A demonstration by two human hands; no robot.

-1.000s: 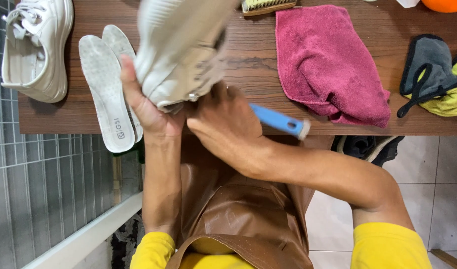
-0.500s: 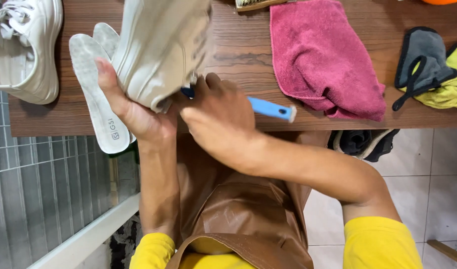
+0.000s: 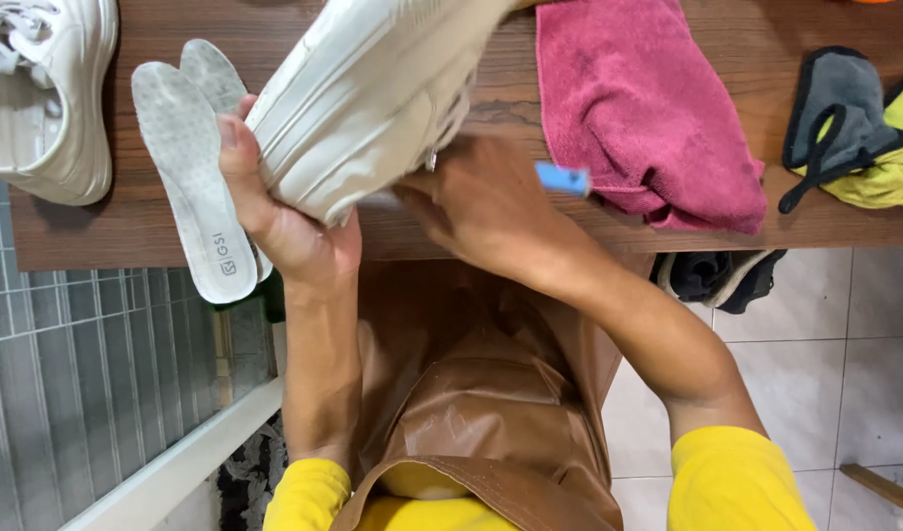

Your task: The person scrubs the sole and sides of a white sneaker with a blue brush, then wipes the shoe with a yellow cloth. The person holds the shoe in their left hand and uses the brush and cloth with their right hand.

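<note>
My left hand (image 3: 284, 221) grips the heel end of a white sneaker (image 3: 373, 93), held tilted above the wooden table (image 3: 97, 226). My right hand (image 3: 481, 211) is closed around a brush with a blue handle (image 3: 562, 178), pressed against the shoe's side; the bristles are hidden behind the shoe and my fingers. Both arms wear yellow sleeves, and a brown apron (image 3: 471, 393) covers my lap.
A second white sneaker (image 3: 43, 98) lies at the table's left. Two pale insoles (image 3: 191, 167) rest beside it. A crimson towel (image 3: 648, 108) lies to the right, with a grey and yellow cloth (image 3: 855, 128) further right. Dark shoes (image 3: 717, 275) sit under the table on the tiled floor.
The shoe has shifted rightward and upward in my left hand. My right hand slid further under it, so less of the blue handle shows.
</note>
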